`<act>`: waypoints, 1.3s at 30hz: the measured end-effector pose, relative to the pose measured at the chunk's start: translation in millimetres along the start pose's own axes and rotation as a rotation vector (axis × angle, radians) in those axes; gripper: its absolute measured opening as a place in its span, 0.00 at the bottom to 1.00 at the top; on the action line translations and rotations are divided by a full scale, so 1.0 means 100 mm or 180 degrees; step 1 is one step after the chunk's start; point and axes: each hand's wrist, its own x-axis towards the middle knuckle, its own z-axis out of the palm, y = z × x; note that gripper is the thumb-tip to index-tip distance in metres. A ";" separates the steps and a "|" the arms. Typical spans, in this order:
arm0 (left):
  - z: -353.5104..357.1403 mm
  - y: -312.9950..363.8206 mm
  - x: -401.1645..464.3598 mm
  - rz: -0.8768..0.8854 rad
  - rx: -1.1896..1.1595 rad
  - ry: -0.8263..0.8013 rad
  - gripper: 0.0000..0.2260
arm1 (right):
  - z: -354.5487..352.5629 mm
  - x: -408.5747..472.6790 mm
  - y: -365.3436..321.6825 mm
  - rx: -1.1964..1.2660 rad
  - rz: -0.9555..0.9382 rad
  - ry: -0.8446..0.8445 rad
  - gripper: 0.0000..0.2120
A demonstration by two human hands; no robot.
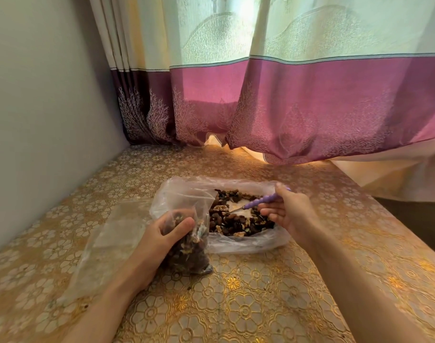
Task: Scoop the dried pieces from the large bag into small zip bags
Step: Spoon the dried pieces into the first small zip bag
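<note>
- My left hand [162,233] grips the small zip bag [186,241], soft and slumping; hold below its mouth.
- My right hand [289,210] pinches the spoon [258,203] inside the large bag [238,214], just right of the zip bag.

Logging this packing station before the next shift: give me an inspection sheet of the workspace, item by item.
Surface: table under a gold floral-patterned cover, a few dark crumbs near the front.
Job's things: large bag lies open, dried pieces inside with a bare patch in the middle; small zip bag stands mostly full; purple-handled spoon tips into the pieces.
Clutter: empty clear bags lie flat at the left.
Grippers: left hand grips the small zip bag; right hand pinches the spoon handle.
Cables: nothing seen.
Surroundings: grey wall at left; cream and purple curtain hangs behind the table.
</note>
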 end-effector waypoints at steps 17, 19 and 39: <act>0.00 -0.01 0.01 0.0011 -0.0018 0.0007 0.33 | -0.06 -0.09 -0.16 0.0355 -0.0549 0.0370 0.20; 0.00 -0.01 0.01 0.0021 -0.0010 -0.0015 0.32 | -0.04 -0.12 -0.20 0.0446 -0.0673 0.0369 0.20; -0.02 0.00 0.01 -0.0064 -0.0043 -0.0100 0.16 | 0.33 -0.48 -0.38 0.0462 -0.1238 -0.0613 0.19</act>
